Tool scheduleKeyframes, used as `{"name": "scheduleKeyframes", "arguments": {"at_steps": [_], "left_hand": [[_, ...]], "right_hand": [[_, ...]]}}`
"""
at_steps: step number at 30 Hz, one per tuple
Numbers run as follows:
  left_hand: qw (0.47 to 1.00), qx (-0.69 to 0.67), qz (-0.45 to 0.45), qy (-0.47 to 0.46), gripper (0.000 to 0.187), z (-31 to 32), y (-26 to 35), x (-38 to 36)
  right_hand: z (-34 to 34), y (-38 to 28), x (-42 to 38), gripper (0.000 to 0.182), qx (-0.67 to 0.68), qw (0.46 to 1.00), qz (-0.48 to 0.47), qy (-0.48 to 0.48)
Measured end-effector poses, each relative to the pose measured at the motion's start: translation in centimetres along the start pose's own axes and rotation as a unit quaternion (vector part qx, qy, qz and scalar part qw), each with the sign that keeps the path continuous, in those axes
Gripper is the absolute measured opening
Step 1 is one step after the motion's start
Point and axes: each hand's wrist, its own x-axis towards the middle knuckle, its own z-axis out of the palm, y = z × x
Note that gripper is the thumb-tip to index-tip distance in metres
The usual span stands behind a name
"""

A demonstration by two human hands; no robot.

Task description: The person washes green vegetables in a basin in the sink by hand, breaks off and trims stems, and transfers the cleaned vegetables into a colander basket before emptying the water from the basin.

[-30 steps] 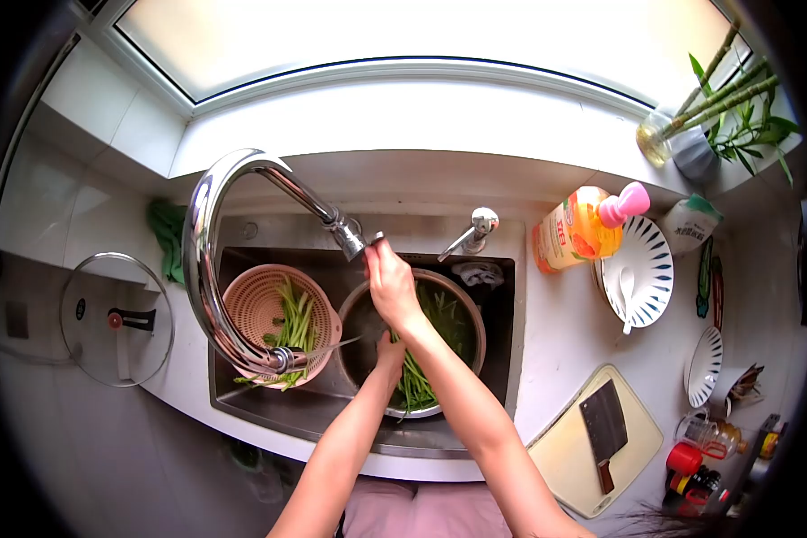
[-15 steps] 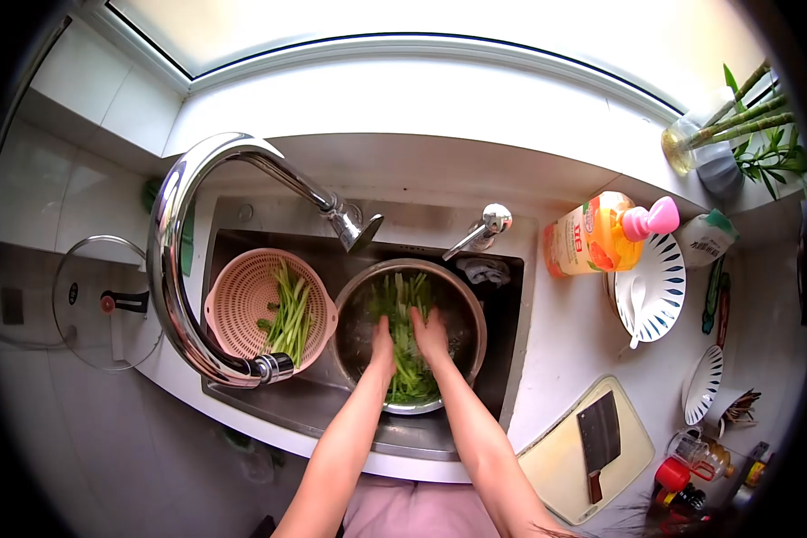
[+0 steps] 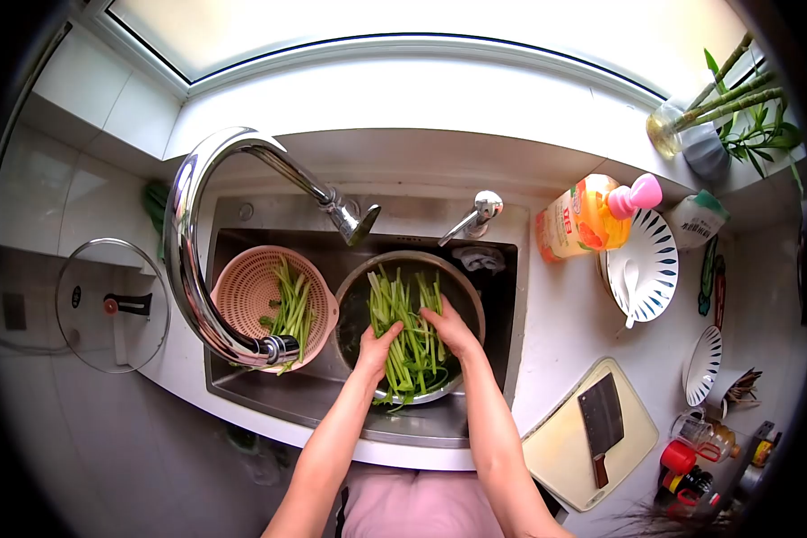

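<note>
A bunch of cut green celery stalks is gathered between my two hands over the metal basin in the sink. My left hand is closed against the bunch's left side, thumb on the stalks. From the right, my right hand grips the same bunch, its fingers partly hidden behind the stalks. Leafy ends hang over the basin's near rim. Left of the basin, a pink colander holds more celery pieces.
A chrome faucet arches over the colander. A small tap handle stands behind the basin. To the right are an orange soap bottle, a patterned bowl, and a cutting board with a cleaver.
My hands have lifted the celery up out of the basin's water and closed on its sides. The stalks now stand clear in view. The camera view has shifted slightly.
</note>
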Motion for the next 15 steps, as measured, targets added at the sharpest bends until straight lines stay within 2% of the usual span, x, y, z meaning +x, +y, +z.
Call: {"name": "scheduleKeyframes", "arguments": {"at_steps": [1, 2, 3, 4, 5, 7, 8, 10, 11, 13, 15], "left_hand": [[1.000, 0.002, 0.005, 0.002, 0.038, -0.2, -0.2, 0.1], [1.000, 0.003, 0.010, 0.003, 0.036, -0.4, -0.4, 0.3], [1.000, 0.003, 0.006, 0.005, 0.036, -0.7, -0.9, 0.5], [1.000, 0.007, 0.009, 0.016, 0.036, -1.1, -1.3, 0.7], [0.999, 0.012, 0.014, 0.027, 0.036, -1.2, -1.5, 0.9], [0.999, 0.018, 0.017, 0.045, 0.036, -1.0, -1.3, 1.2], [0.998, 0.032, 0.005, 0.051, 0.037, -1.1, -1.4, 1.7], [0.997, 0.047, -0.008, 0.057, 0.037, -1.5, -2.2, 2.2], [0.999, 0.032, -0.018, 0.035, 0.044, -1.7, -2.6, 2.6], [0.999, 0.020, -0.022, 0.015, 0.050, -2.2, -2.3, 2.9], [0.954, 0.291, 0.032, 0.060, 0.065, -2.8, -2.2, 2.5]], "right_hand": [[-0.4, 0.4, 0.1, 0.050, 0.001, 1.000, 0.003, 0.001], [-0.6, 0.0, 0.2, 0.053, -0.200, 0.979, 0.040, 0.023], [-0.4, -0.9, -0.2, 0.056, -0.392, 0.916, 0.075, 0.043], [0.5, -1.4, -1.0, 0.061, -0.538, 0.835, 0.028, 0.111], [1.1, -0.7, -1.4, 0.054, -0.538, 0.814, -0.068, 0.209], [2.4, -2.9, -2.4, 0.041, -0.542, 0.788, -0.165, 0.240], [3.0, -3.0, -2.4, 0.027, -0.546, 0.787, -0.184, 0.220], [3.5, -0.6, -1.8, 0.023, -0.534, 0.818, -0.105, 0.187], [3.3, 1.3, -1.0, 0.023, -0.520, 0.834, -0.066, 0.176], [2.5, 3.2, 0.2, 0.022, -0.500, 0.848, -0.049, 0.168], [2.5, 2.8, 0.0, 0.021, -0.481, 0.861, -0.024, 0.160]]}}
